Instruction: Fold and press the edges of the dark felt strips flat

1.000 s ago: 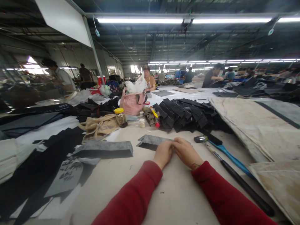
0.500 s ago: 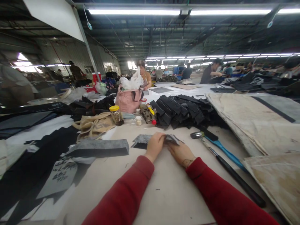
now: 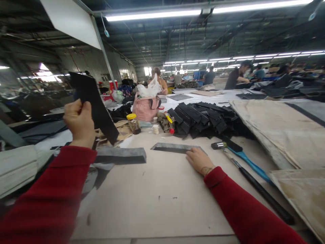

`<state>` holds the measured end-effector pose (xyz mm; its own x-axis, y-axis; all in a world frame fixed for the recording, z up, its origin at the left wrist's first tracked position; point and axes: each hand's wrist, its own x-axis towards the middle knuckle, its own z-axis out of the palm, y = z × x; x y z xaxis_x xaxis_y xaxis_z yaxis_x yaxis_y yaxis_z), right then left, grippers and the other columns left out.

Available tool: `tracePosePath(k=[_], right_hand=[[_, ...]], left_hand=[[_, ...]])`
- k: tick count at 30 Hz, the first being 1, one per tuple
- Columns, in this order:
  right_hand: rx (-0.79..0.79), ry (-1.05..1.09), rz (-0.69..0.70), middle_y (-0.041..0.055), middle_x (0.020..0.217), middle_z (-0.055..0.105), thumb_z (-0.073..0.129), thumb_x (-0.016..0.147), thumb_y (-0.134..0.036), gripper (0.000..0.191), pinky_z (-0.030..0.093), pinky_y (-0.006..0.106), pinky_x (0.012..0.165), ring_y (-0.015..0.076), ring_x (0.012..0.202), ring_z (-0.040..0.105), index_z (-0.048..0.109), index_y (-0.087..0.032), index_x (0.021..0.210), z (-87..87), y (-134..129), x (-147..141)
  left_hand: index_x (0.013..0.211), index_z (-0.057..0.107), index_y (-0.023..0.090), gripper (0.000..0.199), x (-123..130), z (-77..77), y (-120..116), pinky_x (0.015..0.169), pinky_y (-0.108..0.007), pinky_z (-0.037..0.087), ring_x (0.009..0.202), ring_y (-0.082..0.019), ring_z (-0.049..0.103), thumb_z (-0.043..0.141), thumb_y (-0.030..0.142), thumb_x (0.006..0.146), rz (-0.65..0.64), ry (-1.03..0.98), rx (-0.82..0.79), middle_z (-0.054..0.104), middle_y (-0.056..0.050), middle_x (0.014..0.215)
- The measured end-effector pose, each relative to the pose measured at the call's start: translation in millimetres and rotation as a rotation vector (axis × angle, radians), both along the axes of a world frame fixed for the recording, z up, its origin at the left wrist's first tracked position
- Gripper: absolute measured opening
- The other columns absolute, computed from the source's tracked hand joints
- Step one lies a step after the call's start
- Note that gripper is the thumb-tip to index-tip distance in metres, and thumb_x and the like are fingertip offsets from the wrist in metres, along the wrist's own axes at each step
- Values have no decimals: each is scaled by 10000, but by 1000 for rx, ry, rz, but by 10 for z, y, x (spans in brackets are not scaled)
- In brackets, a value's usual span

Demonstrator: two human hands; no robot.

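Observation:
Raised at the left, my left hand (image 3: pixel 80 122) is closed on a black fabric piece (image 3: pixel 93 105) that hangs down to the right of the fist. My right hand (image 3: pixel 199 160) rests on the right end of a grey-and-black fabric strip (image 3: pixel 172 147) lying on the board; its fingers are together and extended over the strip. Left of that strip lies a stack of grey-topped fabric pieces (image 3: pixel 122 155), partly behind the hanging piece.
A hammer (image 3: pixel 264 193) and a blue-handled brush (image 3: pixel 243 159) lie right of my right hand. Behind are a heap of black pieces (image 3: pixel 198 118), a yellow-lidded jar (image 3: pixel 133 124) and a pink bag (image 3: pixel 144 108). Canvas sheets (image 3: pixel 274 125) cover the right side. Co-workers sit farther back.
My left hand has left the strip, moved left and up, and now holds a black fabric piece. The strip, folded up at its right end before, lies flat under my right hand.

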<state>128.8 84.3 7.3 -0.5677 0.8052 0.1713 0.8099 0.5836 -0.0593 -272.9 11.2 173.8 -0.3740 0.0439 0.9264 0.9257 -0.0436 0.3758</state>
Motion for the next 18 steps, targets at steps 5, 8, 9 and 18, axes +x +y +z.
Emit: tracePosePath(k=[5,8,9,18], right_hand=[[27,140,66,106,1026,560,400,856,-312,297,390,309,861,200,974,502,613,-172,1008,-7,76,85],[111,303,74,105,1048,567,385,859,-319,330,396,326,882,205,984,515,594,-165,1062,36,181,235],[144,357,66,107,1050,569,387,857,-322,333,396,336,887,210,987,518,595,-160,1060,57,218,293],[117,690,162,61,835,592,449,844,-314,224,449,298,713,167,787,553,625,-176,843,359,-14,251]], left_hand=[[1004,624,172,215,1174,-351,-411,773,-275,425,831,-141,504,507,243,837,-248,284,-304,536,-32,852],[1038,603,207,238,1920,-836,-597,777,-277,444,866,-157,534,454,236,855,-663,354,-726,570,-56,917],[1056,594,215,249,2101,-961,-631,779,-280,448,882,-168,540,482,266,839,-811,378,-914,580,-64,953],[786,563,155,219,2325,-1224,-247,566,-198,366,618,-86,462,562,373,773,-1390,-806,-823,531,1,713]])
